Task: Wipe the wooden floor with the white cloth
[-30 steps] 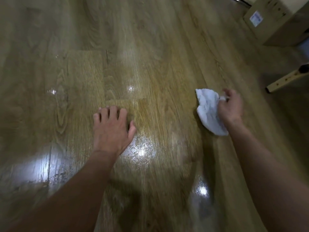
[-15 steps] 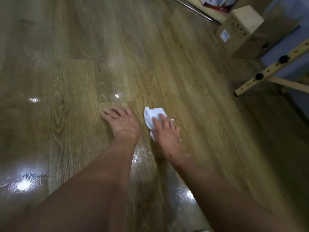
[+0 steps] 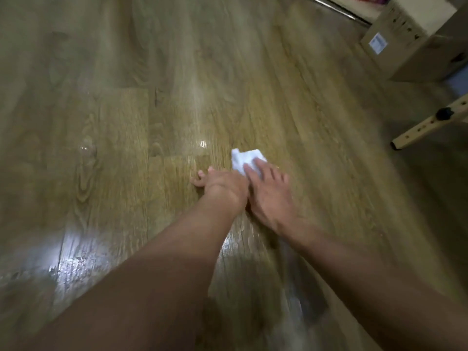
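Note:
A crumpled white cloth (image 3: pixel 244 158) lies on the glossy wooden floor (image 3: pixel 121 138) near the middle of the view. My right hand (image 3: pixel 269 192) lies flat on top of it with straight fingers, pressing its near half down. My left hand (image 3: pixel 219 184) rests on the boards just left of the right hand, touching it, its fingers spread on the floor. Most of the cloth's near part is hidden under my right fingers.
A cardboard box (image 3: pixel 407 39) stands at the far right by a metal floor rail (image 3: pixel 336 7). A pale wooden furniture leg (image 3: pixel 428 124) with a black knob slants down to the floor on the right. Bright reflections shine on the wet-looking boards at the lower left.
My right hand swept the cloth leftward across the floor to beside my left hand, then pushed it slightly forward. The left hand stayed planted on the boards.

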A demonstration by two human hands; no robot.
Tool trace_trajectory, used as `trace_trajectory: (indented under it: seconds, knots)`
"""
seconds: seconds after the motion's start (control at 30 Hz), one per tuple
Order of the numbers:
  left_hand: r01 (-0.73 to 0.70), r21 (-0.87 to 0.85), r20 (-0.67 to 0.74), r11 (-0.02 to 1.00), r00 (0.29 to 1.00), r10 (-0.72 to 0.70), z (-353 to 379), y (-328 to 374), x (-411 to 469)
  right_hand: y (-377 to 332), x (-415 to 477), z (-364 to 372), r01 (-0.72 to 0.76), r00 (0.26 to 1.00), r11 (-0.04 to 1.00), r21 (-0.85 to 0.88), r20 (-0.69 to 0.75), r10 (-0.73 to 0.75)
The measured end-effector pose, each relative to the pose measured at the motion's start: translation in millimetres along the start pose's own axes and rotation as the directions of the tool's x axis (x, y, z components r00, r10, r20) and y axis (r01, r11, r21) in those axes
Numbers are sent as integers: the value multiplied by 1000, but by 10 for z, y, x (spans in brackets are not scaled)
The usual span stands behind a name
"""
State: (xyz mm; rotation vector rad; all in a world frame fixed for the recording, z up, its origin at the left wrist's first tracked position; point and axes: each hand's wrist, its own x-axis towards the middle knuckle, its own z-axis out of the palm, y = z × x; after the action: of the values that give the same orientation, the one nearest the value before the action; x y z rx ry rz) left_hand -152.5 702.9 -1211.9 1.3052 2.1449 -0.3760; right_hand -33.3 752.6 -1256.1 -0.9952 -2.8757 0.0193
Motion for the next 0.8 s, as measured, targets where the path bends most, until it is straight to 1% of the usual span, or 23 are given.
trace_trajectory:
  seconds: [0.03,0.07,0.1,0.13,0.17,0.2,0.27,0.3,0.33,0.37,0.4,0.43,0.47,0.5,0.53,0.57,0.6,0.63,0.67,0.7,0.73,0.77,0.8]
  knots:
    - [21,17,60,1000,998,-22,-65,81,38,86,23,-24,125,991,991,37,39,-126]
    - [46,43,120,998,991,-51,-122,157,47,248,101,-54,201,977,978,53,62,-205]
    - [73,74,163,995,983,-84,-163,227,45,460,210,-57,214,975,977,23,57,-215]
    - [97,99,186,990,976,-114,-184,276,42,700,368,-52,158,987,987,-18,35,-158]
    - [124,114,192,986,971,-144,-186,311,46,945,563,-36,45,999,998,-37,23,-44]
    - [157,109,189,982,966,-176,-168,336,62,1155,761,-32,-105,994,994,-13,16,105]
    - [224,68,181,972,956,-233,-128,366,126,1309,1069,-43,-385,921,917,105,-12,389]
    - [260,35,187,965,947,-262,-102,377,177,1225,1145,-41,-462,883,878,124,-29,469]
    - [316,-5,199,949,930,-309,-73,395,238,1079,1143,-18,-481,874,870,108,-16,486]
    - [381,-47,213,923,907,-364,-57,413,284,883,1078,6,-414,908,905,99,-17,418]
    - [440,-78,221,894,882,-415,-61,426,309,662,959,57,-264,960,957,122,-58,272]
    - [476,-94,220,875,867,-448,-67,436,324,458,780,73,-82,990,985,151,-101,98]
    - [487,-98,221,868,861,-458,-62,444,320,361,588,59,80,993,979,189,-97,-63]
    - [488,-89,226,868,859,-460,-56,461,309,400,450,47,219,974,949,227,-101,-201]
    - [488,-66,233,870,856,-462,-45,483,299,550,380,18,293,956,924,246,-62,-287]
    - [492,-31,247,870,847,-470,-38,493,270,757,377,-18,299,954,928,224,-31,-300]
    - [488,2,256,873,844,-472,-28,487,244,1016,420,-7,245,969,954,174,-34,-243]
    - [469,13,250,883,853,-457,-18,473,209,1300,493,2,114,993,983,142,-57,-107]
    - [443,-2,237,897,871,-430,-11,457,172,1581,570,-7,-69,995,990,123,-65,78]
    - [411,-30,220,911,892,-395,-15,437,116,1808,622,-38,-269,959,954,131,-61,278]
    - [379,-57,195,924,912,-362,-22,415,62,1942,645,-71,-436,891,885,164,-57,449]
    - [346,-81,167,935,929,-329,-32,390,13,1951,647,-105,-536,832,826,175,-57,552]
    - [310,-91,141,947,945,-295,-46,370,-30,1854,616,-145,-571,810,807,152,-58,584]
